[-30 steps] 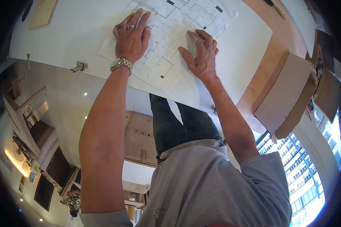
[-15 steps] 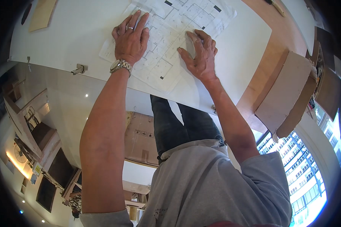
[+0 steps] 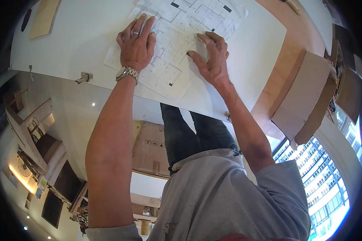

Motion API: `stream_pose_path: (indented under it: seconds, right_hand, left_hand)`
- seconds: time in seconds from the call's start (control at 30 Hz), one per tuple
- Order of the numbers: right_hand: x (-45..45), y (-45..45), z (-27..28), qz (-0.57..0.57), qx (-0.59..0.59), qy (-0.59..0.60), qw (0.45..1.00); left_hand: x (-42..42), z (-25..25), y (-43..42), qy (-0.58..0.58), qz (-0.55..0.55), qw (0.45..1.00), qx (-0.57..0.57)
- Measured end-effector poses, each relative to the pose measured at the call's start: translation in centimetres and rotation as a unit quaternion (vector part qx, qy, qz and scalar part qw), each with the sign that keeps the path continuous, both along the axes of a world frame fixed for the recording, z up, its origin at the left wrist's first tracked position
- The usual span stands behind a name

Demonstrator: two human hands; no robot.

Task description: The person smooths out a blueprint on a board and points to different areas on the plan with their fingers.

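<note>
A creased paper floor plan (image 3: 171, 52), with drawn lines and small black blocks, lies on a white panel (image 3: 80, 48). My left hand (image 3: 136, 46) rests flat on the plan's left part, fingers stretched toward the far side. It wears a ring, and a metal watch (image 3: 126, 74) circles the wrist. On the right part of the plan is my right hand (image 3: 214, 58), its thumb and fingers apart and bent, fingertips on the paper. Neither hand holds anything.
A metal hinge (image 3: 84, 77) sits at the panel's near edge. At the far left lies a wooden strip (image 3: 45, 18). To the right stands a bent cardboard piece (image 3: 303, 88); a brush handle (image 3: 293, 6) is at the far right. A cardboard box (image 3: 149, 148) lies below.
My left hand has shifted very slightly left and down in the view along with the surroundings. Both hands stay on the plan in nearly the same pose.
</note>
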State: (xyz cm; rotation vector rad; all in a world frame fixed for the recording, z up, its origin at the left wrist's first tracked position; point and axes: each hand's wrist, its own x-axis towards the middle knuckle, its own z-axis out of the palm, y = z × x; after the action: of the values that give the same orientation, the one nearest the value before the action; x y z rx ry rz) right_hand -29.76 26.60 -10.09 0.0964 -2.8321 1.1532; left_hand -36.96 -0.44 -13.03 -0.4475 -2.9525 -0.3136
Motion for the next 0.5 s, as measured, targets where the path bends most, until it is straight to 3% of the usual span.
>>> stream_pose_path:
  seconds: [0.03, 0.1, 0.17, 0.2, 0.23, 0.37, 0.5]
  right_hand:
    - [-0.2, 0.3, 0.2, -0.001, -0.001, 0.0, 1.0]
    - [-1.3, 0.5, 2.0, -0.036, -0.133, 0.055, 0.989]
    - [-1.8, 1.3, 6.4, -0.095, -0.206, 0.011, 0.974]
    - [-2.3, 2.1, 9.7, -0.076, -0.208, 0.031, 0.975]
    - [-2.9, 3.3, 12.0, -0.092, -0.288, 0.059, 0.951]
    - [-3.6, 7.8, 22.3, 0.032, -0.355, 0.229, 0.906]
    - [-3.4, 9.5, 29.4, 0.163, -0.344, 0.295, 0.876]
  left_hand:
    - [0.0, 0.0, 0.0, 0.0, 0.0, 1.0, 0.001]
    - [0.0, -0.1, -0.1, 0.0, 0.001, 1.0, 0.0]
    - [0.1, -0.2, 0.0, 0.021, -0.004, 1.0, 0.004]
    - [0.0, -0.2, 0.0, 0.02, -0.005, 1.0, 0.003]
    - [0.0, -0.3, 0.0, 0.024, -0.004, 1.0, 0.003]
    - [0.0, -0.2, -0.1, 0.021, -0.005, 1.0, 0.008]
    - [-0.1, -0.5, -0.1, 0.031, -0.011, 0.999, -0.002]
